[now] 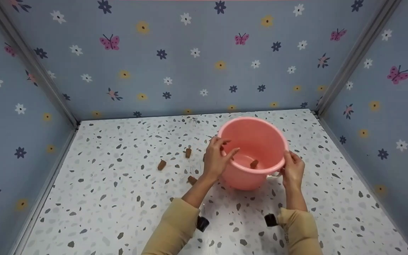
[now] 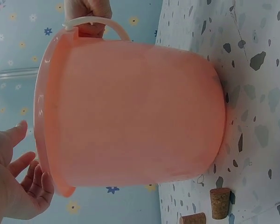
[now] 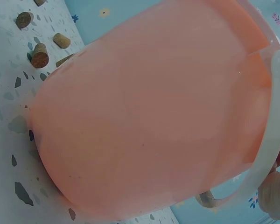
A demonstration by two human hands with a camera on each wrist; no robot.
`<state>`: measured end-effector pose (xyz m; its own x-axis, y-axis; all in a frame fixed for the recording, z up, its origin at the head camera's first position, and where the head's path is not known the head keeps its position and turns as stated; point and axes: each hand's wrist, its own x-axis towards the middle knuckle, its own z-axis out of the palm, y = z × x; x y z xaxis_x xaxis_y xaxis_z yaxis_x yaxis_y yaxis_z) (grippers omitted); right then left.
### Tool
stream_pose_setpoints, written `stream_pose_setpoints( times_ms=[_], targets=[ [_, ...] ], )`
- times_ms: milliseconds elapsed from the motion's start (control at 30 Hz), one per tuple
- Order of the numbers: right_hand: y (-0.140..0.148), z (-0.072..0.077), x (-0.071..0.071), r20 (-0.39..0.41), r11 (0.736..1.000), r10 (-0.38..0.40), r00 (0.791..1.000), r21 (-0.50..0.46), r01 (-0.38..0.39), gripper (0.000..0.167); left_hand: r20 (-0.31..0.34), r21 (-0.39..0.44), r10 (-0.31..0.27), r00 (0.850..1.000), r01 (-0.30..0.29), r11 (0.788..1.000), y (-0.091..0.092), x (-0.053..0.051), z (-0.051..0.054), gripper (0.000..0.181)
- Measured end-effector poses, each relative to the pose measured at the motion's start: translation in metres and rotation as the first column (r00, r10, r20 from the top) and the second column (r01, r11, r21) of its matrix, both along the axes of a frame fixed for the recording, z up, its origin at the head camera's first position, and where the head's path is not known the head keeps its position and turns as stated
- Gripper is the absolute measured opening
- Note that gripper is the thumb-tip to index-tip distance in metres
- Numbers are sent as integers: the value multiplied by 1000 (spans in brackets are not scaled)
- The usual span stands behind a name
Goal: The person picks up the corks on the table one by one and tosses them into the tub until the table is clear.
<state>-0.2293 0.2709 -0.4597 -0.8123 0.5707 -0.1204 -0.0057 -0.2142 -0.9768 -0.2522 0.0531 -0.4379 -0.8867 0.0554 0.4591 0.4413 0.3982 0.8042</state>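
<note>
A pink bucket (image 1: 246,180) stands on the speckled tabletop, tilted slightly, with a brown cork (image 1: 254,164) visible inside it. Its white handle (image 2: 100,21) hangs down at the right side. My right hand (image 1: 293,169) grips the bucket's rim near that handle; in the right wrist view only part of this hand shows. At the rim's left side is my left hand (image 1: 217,157), thumb and fingers apart, with the fingertips over the opening. No object shows in its grasp in the left wrist view. More corks (image 1: 162,165) lie to the left of the bucket.
One cork (image 1: 192,180) lies close to the left forearm, another cork (image 1: 188,153) farther back. Blue panels (image 1: 204,63) with flowers and butterflies enclose the tabletop (image 1: 101,198) at the back and both sides. A dark wrist device (image 1: 202,224) hangs at the left sleeve.
</note>
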Motion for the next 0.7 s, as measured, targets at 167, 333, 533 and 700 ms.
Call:
stream_pose_setpoints(
  times_ms=[167,333,533,700],
  targets=[
    [0,1,1,2,1000,-2,1000,-4,2,35,-60,70,16,998,-12,997,-8,-1,-4,36],
    [2,-1,0,13,1000,-6,1000,-4,7,37,-77,95,51,996,-44,994,-19,-2,-13,30],
    [1,1,0,12,1000,-3,1000,-12,3,39,-61,123,68,996,-60,991,-30,-1,-25,32],
    [0,2,2,10,1000,0,1000,-9,0,39,-50,123,91,995,-84,989,-38,-1,-33,34]
  ],
)
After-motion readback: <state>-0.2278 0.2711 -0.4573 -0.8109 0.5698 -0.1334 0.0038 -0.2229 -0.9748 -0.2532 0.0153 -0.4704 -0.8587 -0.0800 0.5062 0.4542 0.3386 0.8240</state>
